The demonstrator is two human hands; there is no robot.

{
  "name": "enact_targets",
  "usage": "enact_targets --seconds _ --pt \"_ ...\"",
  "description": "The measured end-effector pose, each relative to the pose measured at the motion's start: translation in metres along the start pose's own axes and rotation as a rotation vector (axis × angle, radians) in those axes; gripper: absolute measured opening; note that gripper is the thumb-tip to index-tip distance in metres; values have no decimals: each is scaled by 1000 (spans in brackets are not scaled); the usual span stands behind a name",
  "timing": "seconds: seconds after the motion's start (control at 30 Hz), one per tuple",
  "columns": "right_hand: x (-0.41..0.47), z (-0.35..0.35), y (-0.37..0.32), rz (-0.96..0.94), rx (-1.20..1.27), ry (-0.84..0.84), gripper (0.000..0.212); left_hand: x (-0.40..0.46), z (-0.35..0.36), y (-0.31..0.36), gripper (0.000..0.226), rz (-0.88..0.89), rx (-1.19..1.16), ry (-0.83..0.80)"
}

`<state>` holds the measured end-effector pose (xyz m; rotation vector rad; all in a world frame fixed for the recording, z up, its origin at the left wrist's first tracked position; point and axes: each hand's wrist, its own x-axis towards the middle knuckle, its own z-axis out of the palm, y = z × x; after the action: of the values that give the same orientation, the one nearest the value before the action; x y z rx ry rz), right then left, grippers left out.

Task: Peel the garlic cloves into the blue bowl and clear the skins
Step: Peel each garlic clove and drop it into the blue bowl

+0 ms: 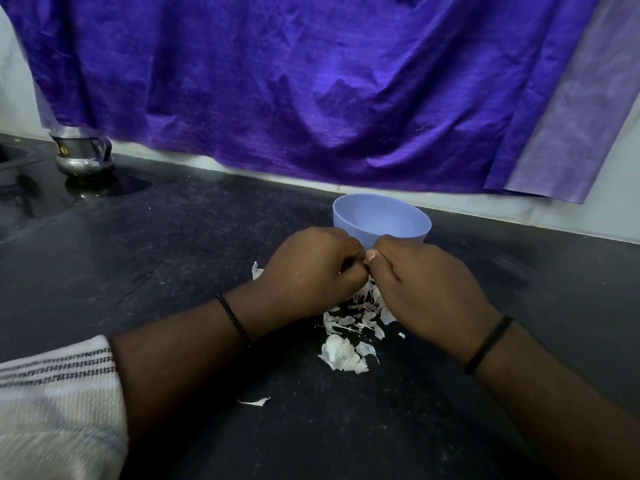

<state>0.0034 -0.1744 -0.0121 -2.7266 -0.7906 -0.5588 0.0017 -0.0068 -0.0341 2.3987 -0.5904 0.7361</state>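
A pale blue bowl (382,216) stands on the dark counter, just behind my hands. My left hand (311,271) and my right hand (426,282) meet in front of it, fingers curled and thumbs together, pinching a small garlic clove that is almost wholly hidden between them. A heap of white garlic skins (349,337) lies on the counter beneath and in front of my hands. One loose skin (254,402) lies apart, nearer to me. The inside of the bowl shows no cloves from here.
A steel jug (83,152) stands at the far left by a sink edge (14,161). A purple cloth (311,91) hangs over the wall behind the black counter (173,254). A striped sleeve (59,393) covers my left upper forearm.
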Motion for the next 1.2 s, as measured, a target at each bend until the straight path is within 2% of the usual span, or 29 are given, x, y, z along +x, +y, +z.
enact_targets --seconds 0.13,0.33,0.57,0.83,0.97,1.1,1.2 --pt "0 -1 -3 58 -80 25 34 0 3 1 29 66 35 19" --pt "-1 2 -3 132 -79 77 54 -1 2 1 31 102 -13 57" --pt "2 16 -3 62 165 146 43 -1 2 0 27 24 -206 94" --pt "1 9 -10 64 383 69 36 0 -1 -4 28 -84 -367 120" --pt "1 2 -12 211 514 -27 38 -1 -2 -1 20 -23 -248 151" --pt "4 2 -8 419 757 -103 48 0 -3 0 17 65 -108 158" --pt "4 -2 -9 477 914 -168 42 0 -4 0 18 78 -74 147"
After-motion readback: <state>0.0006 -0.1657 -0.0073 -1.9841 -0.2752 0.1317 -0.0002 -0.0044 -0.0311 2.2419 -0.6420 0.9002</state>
